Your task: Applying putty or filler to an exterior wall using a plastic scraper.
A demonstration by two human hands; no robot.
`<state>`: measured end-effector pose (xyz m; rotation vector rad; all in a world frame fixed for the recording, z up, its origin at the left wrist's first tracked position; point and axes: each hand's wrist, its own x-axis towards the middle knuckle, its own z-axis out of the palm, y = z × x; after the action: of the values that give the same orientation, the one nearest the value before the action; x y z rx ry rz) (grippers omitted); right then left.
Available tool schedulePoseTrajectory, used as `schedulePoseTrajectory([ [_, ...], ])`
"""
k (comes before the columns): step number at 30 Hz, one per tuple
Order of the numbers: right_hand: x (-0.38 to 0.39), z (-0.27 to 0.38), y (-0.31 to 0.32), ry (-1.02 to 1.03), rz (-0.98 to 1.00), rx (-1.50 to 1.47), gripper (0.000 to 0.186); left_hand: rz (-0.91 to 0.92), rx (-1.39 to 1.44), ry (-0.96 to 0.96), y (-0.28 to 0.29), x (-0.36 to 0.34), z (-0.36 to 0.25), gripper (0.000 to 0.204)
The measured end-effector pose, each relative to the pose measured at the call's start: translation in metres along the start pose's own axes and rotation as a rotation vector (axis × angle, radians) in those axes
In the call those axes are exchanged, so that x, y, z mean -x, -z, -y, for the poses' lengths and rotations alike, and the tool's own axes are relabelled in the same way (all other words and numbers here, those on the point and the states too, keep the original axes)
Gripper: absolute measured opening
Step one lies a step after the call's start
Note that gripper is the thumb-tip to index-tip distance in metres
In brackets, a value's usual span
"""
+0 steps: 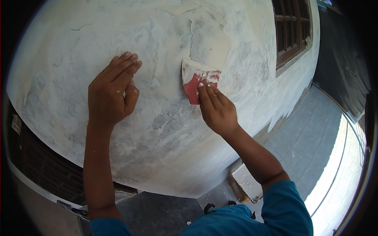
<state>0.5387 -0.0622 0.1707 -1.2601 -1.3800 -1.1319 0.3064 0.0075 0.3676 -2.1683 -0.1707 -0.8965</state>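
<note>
My right hand (217,105) grips a flexible red putty spreader (191,89), its far part caked with white putty. The spreader is against a wall (157,106) patched in white and grey, with the fingers pressed on its face. To the left, my left hand (111,91) is raised at the wall, fingers stretched out side by side and the thumb bent near them. Nothing shows in that hand. White specks dot the fingers of both hands. A cracked, raised edge of coating runs up the wall above the spreader.
A brown-framed window (291,29) is set in the wall at upper right. Below my right arm stands a white-topped box or stool (248,181) on the grey floor (305,133). A dark brown grille (51,163) lies at lower left, and a dark sheet (342,59) hangs at far right.
</note>
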Motion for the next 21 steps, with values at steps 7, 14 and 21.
schedulePoseTrajectory([
  [7, 0.059, 0.042, 0.048, -0.15, 0.252, -0.378, 0.037, -0.005, 0.006, -0.011, 0.002, -0.002, -0.001, 0.037],
  [14, -0.063, -0.034, 0.008, -0.179, -0.144, 0.019, 0.048, -0.016, -0.004, 0.005, -0.001, -0.001, -0.002, 0.04],
  [21, 0.059, 0.105, -0.009, 0.076, 0.229, -0.115, 0.048, -0.016, -0.019, -0.021, -0.002, 0.0, 0.0, 0.041],
])
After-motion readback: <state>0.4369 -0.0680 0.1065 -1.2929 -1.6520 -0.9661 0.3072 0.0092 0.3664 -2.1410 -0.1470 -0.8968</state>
